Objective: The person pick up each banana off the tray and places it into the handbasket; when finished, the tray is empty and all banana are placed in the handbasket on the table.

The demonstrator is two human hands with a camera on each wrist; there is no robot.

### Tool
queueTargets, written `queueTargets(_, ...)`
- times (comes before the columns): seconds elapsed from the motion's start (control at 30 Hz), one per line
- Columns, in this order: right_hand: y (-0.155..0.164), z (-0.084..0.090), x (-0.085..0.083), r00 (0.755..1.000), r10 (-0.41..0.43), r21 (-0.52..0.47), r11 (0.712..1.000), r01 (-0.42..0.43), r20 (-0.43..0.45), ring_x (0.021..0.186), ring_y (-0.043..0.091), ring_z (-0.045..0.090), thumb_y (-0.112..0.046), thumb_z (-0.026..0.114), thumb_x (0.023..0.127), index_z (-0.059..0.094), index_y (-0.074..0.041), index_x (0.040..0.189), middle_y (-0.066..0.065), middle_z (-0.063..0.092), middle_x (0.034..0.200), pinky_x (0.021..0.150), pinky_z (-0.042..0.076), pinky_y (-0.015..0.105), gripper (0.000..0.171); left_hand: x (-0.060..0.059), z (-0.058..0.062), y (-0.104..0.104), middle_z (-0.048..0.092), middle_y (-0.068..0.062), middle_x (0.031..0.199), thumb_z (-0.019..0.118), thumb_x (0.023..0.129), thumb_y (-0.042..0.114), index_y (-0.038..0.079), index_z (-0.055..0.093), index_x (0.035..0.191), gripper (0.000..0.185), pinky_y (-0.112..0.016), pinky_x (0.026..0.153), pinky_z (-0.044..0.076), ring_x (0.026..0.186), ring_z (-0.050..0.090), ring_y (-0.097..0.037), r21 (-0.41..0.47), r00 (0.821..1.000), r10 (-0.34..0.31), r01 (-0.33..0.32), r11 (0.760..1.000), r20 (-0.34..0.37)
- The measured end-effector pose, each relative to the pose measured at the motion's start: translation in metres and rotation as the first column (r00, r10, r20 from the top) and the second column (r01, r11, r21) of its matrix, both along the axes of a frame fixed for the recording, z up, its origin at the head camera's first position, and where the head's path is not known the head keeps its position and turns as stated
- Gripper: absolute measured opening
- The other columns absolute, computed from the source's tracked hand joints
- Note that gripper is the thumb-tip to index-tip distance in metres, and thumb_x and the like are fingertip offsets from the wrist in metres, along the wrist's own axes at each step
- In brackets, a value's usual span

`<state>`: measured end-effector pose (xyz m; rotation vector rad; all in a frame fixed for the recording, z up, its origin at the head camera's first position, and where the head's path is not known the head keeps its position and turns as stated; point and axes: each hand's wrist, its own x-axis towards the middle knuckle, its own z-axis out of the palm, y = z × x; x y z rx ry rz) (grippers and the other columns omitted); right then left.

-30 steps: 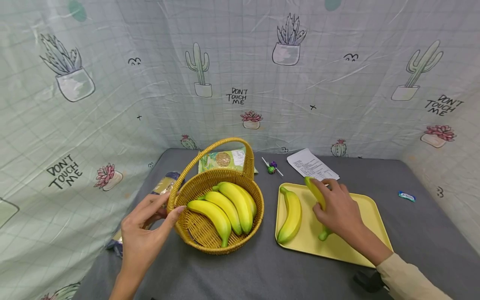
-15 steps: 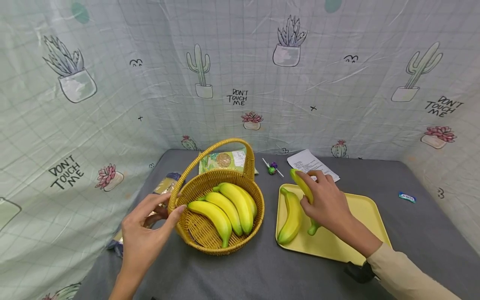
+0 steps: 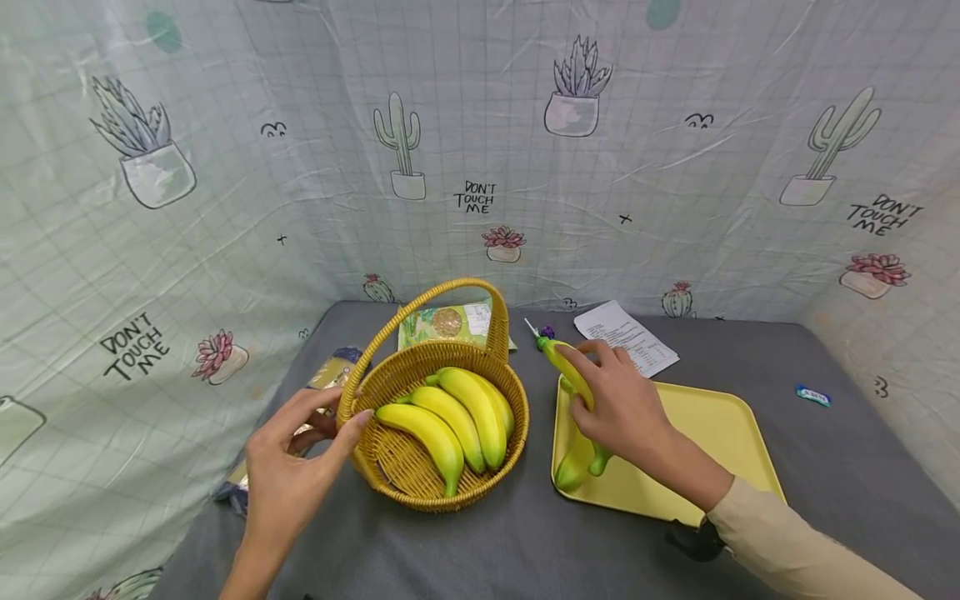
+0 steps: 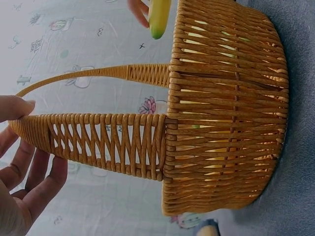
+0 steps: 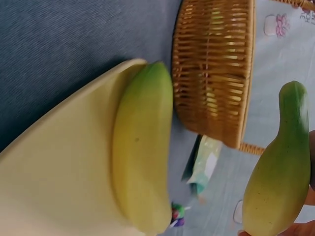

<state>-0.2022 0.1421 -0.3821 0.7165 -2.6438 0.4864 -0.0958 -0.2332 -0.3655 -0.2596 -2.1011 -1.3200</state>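
Observation:
My left hand [image 3: 288, 471] pinches the side of the handle [image 4: 106, 137] of a yellow wicker basket [image 3: 363, 454], thumb on one face and fingers on the other. Several yellow bananas [image 3: 423, 433] with green tips lie inside the basket. Over the left part of a pale yellow tray [image 3: 720, 442], my right hand [image 3: 626, 408] grips a banana [image 3: 567, 373], raised clear of the tray in the right wrist view. Below it, another banana [image 5: 140, 152] lies along the tray's left edge, partly hidden in the head view by the held one.
Behind the basket lies a green packet [image 3: 442, 323]; a blue-and-yellow packet [image 3: 333, 371] is at its left. Lollipops [image 3: 547, 332], partly covered, and a printed paper [image 3: 618, 329] lie behind the tray. A small blue wrapper [image 3: 813, 396] sits at right. Patterned curtains enclose the table.
My right hand has carried the banana leftward across the tray, from its middle to above the banana at the left edge. My left hand and the basket have stayed put.

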Motion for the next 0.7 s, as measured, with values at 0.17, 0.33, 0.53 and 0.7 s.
queueTargets(0.17, -0.014, 0.005, 0.003, 0.999, 0.045, -0.018, 0.999, -0.045, 0.001, 0.102, 0.033, 0.055, -0.007, 0.072, 0.084, 0.061, -0.018, 0.150, 0.013, 0.059, 0.133, 0.048, 0.043, 0.032, 0.068, 0.000, -0.001, 0.000, 0.071, -0.006, 0.102, 0.086, 0.086, -0.006, 0.010, 0.079, 0.122, 0.040, -0.023, 0.070, 0.062, 0.075, 0.066, -0.018, 0.002, 1.000, 0.003, -0.003, 1.000, 0.000)
queueTargets(0.33, -0.032, 0.011, 0.005, 0.995, 0.100, -0.005, 0.995, -0.100, -0.013, 0.101, 0.031, 0.054, -0.007, 0.072, 0.084, 0.062, -0.019, 0.150, 0.012, 0.059, 0.132, 0.046, 0.041, 0.029, 0.067, 0.000, 0.000, -0.001, 0.072, -0.006, 0.103, 0.085, 0.086, -0.007, 0.010, 0.079, 0.122, 0.040, -0.024, 0.070, 0.062, 0.075, 0.066, -0.019, 0.014, 1.000, -0.005, 0.005, 1.000, -0.001)
queueTargets(0.53, -0.049, 0.017, 0.007, 0.989, 0.150, 0.023, 0.988, -0.150, -0.010, 0.097, 0.028, 0.053, -0.008, 0.071, 0.086, 0.062, -0.020, 0.150, 0.010, 0.059, 0.131, 0.049, 0.043, 0.030, 0.066, -0.001, 0.000, 0.000, 0.071, -0.009, 0.101, 0.087, 0.084, -0.009, 0.010, 0.080, 0.122, 0.043, -0.024, 0.070, 0.062, 0.073, 0.066, -0.018, 0.005, 0.999, -0.024, 0.024, 1.000, -0.038)
queueTargets(0.7, -0.063, 0.020, 0.007, 0.982, 0.186, 0.036, 0.982, -0.185, -0.019, 0.104, 0.030, 0.055, -0.008, 0.072, 0.085, 0.063, -0.020, 0.149, 0.011, 0.060, 0.131, 0.050, 0.047, 0.032, 0.065, -0.001, 0.001, 0.000, 0.071, -0.008, 0.101, 0.087, 0.083, -0.008, 0.011, 0.080, 0.122, 0.043, -0.024, 0.071, 0.062, 0.072, 0.066, -0.018, 0.003, 0.999, -0.022, 0.022, 1.000, -0.042)
